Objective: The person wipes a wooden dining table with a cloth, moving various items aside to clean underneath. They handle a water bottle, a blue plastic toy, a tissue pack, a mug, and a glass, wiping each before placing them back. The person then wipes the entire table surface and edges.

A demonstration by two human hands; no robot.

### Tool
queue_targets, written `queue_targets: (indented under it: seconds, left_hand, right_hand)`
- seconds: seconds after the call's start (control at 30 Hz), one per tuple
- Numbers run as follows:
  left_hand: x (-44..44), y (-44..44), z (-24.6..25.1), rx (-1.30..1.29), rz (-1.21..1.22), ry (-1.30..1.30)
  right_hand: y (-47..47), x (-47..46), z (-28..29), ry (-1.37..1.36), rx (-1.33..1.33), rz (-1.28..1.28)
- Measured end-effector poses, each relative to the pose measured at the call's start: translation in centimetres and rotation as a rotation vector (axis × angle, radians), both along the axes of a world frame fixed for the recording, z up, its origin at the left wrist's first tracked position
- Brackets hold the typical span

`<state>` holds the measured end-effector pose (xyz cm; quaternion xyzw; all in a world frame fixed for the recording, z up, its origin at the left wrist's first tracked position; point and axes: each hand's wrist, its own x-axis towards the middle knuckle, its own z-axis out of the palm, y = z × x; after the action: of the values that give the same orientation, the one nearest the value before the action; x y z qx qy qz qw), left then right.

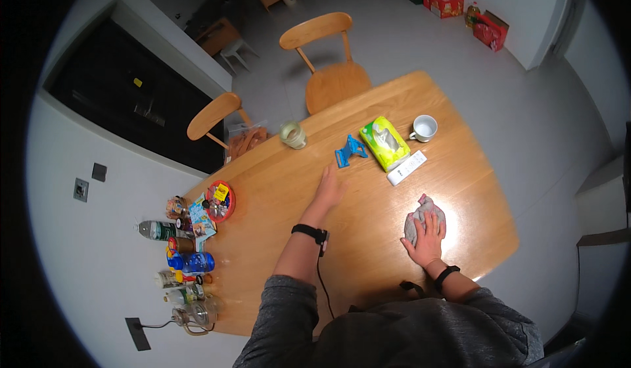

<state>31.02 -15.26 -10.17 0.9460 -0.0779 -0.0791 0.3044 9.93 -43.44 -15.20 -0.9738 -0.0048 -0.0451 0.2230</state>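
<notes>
My right hand [428, 242] presses down on a crumpled grey cloth [418, 220] with pinkish edges, on the wooden table [365, 230]. Its fingers are spread over the cloth. My left hand [331, 189], slightly blurred, hovers over or rests on the table and holds nothing. Just beyond its fingertips stands a blue plastic folding stand [351, 151]. To the right of the stand lies a yellow-green pack of tissues [385, 143], with a white remote control [406, 168] against its near end. A white mug [424, 128] stands beyond the remote.
A greenish glass cup [293, 135] stands near the far edge. Along the wall at left are a red-rimmed tub of small packets [221, 201], a blue bottle [197, 262], several jars and a glass kettle [202, 311]. Two wooden chairs [337, 79] stand beyond the table.
</notes>
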Motion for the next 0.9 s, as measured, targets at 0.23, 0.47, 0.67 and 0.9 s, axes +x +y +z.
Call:
queue_targets:
  seconds: [0.23,0.47,0.67,0.9]
  left_hand:
    - [6.2,-3.1,-4.6,-0.113,0.039,-0.125]
    - [5.5,-4.2,-4.8,-0.083,0.092,0.042]
    - [-2.2,-4.2,-1.3,-0.25,0.188,0.056]
    - [-11.6,-1.5,3.3,-0.899,0.221,0.342]
  right_hand:
    - [-0.2,0.3,-0.3,0.049,0.013,0.001]
    - [-0.3,0.1,-0.8,-0.003,0.012,-0.005]
    - [-0.1,-0.2,-1.0,-0.04,-0.003,-0.021]
    - [-0.2,-0.6,-1.1,-0.093,0.029,-0.026]
